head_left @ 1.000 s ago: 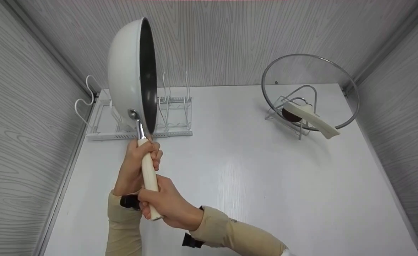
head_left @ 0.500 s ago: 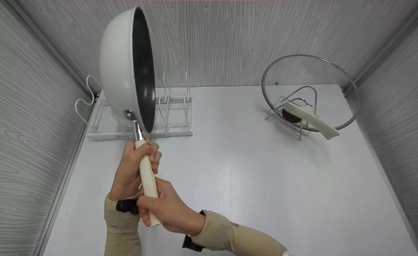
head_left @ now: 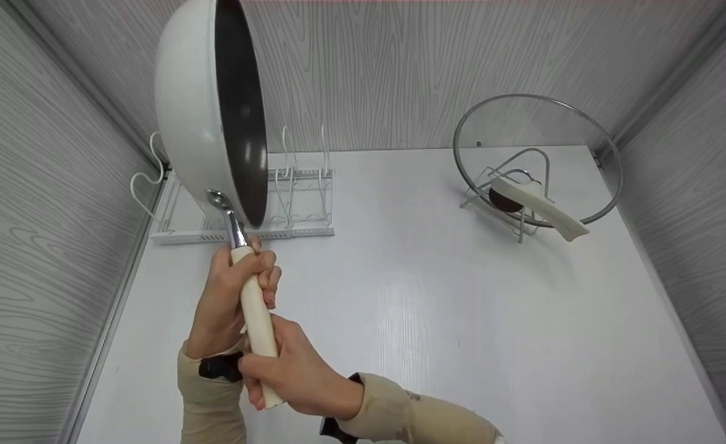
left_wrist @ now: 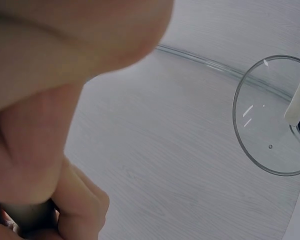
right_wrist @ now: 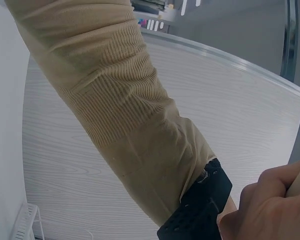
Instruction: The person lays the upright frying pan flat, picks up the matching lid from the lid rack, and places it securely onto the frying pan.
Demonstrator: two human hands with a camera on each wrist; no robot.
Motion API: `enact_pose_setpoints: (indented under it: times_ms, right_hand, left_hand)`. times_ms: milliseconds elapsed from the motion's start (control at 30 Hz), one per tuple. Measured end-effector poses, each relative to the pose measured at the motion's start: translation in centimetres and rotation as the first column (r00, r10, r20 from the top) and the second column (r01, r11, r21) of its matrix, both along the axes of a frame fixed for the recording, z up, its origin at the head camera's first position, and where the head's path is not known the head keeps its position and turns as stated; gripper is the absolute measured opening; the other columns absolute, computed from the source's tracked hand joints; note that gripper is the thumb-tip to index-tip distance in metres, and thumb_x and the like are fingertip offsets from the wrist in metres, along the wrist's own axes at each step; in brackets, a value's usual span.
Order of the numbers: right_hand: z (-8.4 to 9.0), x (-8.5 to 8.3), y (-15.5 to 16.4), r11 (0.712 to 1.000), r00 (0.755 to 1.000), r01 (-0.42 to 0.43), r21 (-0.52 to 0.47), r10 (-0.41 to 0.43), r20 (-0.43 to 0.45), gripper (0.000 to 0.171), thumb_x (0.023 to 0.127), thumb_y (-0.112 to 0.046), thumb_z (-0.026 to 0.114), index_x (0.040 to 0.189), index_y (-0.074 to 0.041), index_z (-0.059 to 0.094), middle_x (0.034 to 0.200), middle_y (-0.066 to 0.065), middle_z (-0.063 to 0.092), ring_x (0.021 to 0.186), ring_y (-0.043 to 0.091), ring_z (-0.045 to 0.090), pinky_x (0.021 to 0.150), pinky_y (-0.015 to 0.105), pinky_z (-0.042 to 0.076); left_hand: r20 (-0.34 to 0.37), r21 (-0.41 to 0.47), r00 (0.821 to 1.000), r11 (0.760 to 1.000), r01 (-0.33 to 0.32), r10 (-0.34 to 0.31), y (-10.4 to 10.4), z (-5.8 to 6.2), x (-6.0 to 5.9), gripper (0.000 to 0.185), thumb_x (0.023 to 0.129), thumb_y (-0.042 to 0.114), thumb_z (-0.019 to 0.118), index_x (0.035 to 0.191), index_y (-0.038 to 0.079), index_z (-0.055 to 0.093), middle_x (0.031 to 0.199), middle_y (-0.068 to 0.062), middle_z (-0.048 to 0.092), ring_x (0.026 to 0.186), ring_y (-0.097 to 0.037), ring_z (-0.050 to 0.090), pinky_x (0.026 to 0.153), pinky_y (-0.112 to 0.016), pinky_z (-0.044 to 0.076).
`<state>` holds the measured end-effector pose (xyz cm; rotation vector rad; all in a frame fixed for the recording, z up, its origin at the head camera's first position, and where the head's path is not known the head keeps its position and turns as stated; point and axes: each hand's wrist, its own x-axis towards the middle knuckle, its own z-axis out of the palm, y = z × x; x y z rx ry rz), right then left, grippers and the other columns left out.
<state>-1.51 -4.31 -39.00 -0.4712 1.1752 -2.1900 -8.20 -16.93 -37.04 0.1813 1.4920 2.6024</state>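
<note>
While the glossy, rounded pan [head_left: 205, 117] tilts | left grip [head_left: 222, 293], right grip [head_left: 306, 375]: curled round smooth handle [head_left: 256, 320]

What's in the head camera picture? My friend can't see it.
A person's left hand and right hand grip the cream handle of a white pan turned on its side, partly hiding a white wire rack. On the picture's right, a glass lid leans on a small wire stand.
</note>
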Motion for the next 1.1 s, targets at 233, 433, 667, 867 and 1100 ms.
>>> enact_pose_setpoints:
  times_ms: [233, 433, 667, 867, 1100]
  right_hand:
    - [0.2, 0.2, 0.4, 1.000, 1.000, -0.001, -0.019, 0.001, -0.013, 0.022, 0.085, 0.004, 0.050, 0.106, -0.001, 0.045, 0.060, 0.001, 0.055, 0.043, 0.006, 0.053, 0.043, 0.020, 0.047]
    - [0.3, 0.2, 0.8, 1.000, 0.999, 0.006, 0.000, -0.006, -0.031, 0.020, 0.085, 0.004, 0.050, 0.104, -0.001, 0.046, 0.061, 0.001, 0.055, 0.042, 0.006, 0.053, 0.043, 0.021, 0.047]
    - [0.4, -0.1, 1.2, 1.000, 0.998, 0.024, 0.020, -0.023, -0.056, 0.021, 0.085, 0.004, 0.051, 0.105, 0.000, 0.045, 0.061, 0.001, 0.054, 0.042, 0.006, 0.053, 0.043, 0.020, 0.047]
    - [0.4, -0.4, 1.4, 0.999, 0.997, 0.039, 0.024, -0.037, -0.067, 0.021, 0.085, 0.003, 0.051, 0.104, 0.000, 0.045, 0.060, 0.001, 0.054, 0.043, 0.007, 0.053, 0.043, 0.021, 0.048]
    - [0.3, -0.6, 1.8, 0.998, 0.997, 0.056, 0.021, -0.054, -0.062, 0.024, 0.084, 0.003, 0.051, 0.107, 0.001, 0.046, 0.062, 0.001, 0.055, 0.044, 0.007, 0.054, 0.043, 0.021, 0.048]
  left_hand:
    - [-0.024, 0.029, 0.999, 0.999, 0.025, -0.025, 0.4, 0.5, 0.1, 0.012, 0.092, -0.008, 0.045, 0.091, 0.002, 0.039, 0.058, -0.004, 0.049, 0.047, -0.014, 0.053, 0.040, -0.020, 0.047]
    - [-0.051, 0.030, 0.998, 0.998, 0.050, -0.049, 0.7, 0.5, -0.1, 0.011, 0.093, -0.008, 0.043, 0.090, 0.002, 0.040, 0.058, -0.004, 0.049, 0.046, -0.014, 0.053, 0.040, -0.020, 0.046]
    - [-0.060, 0.069, 0.996, 0.995, 0.072, -0.068, 1.2, 0.7, -0.4, 0.010, 0.093, -0.008, 0.043, 0.090, 0.001, 0.040, 0.059, -0.004, 0.049, 0.047, -0.015, 0.053, 0.040, -0.021, 0.046]
    - [-0.060, 0.083, 0.995, 0.993, 0.089, -0.084, 1.6, 0.8, -0.8, 0.010, 0.093, -0.007, 0.042, 0.090, 0.002, 0.040, 0.058, -0.004, 0.048, 0.045, -0.014, 0.053, 0.040, -0.021, 0.045]
    - [-0.040, -0.004, 0.999, 0.999, 0.032, -0.032, 2.4, 0.6, -1.2, 0.016, 0.090, -0.008, 0.050, 0.082, 0.003, 0.042, 0.057, -0.004, 0.047, 0.040, -0.013, 0.051, 0.038, -0.022, 0.044]
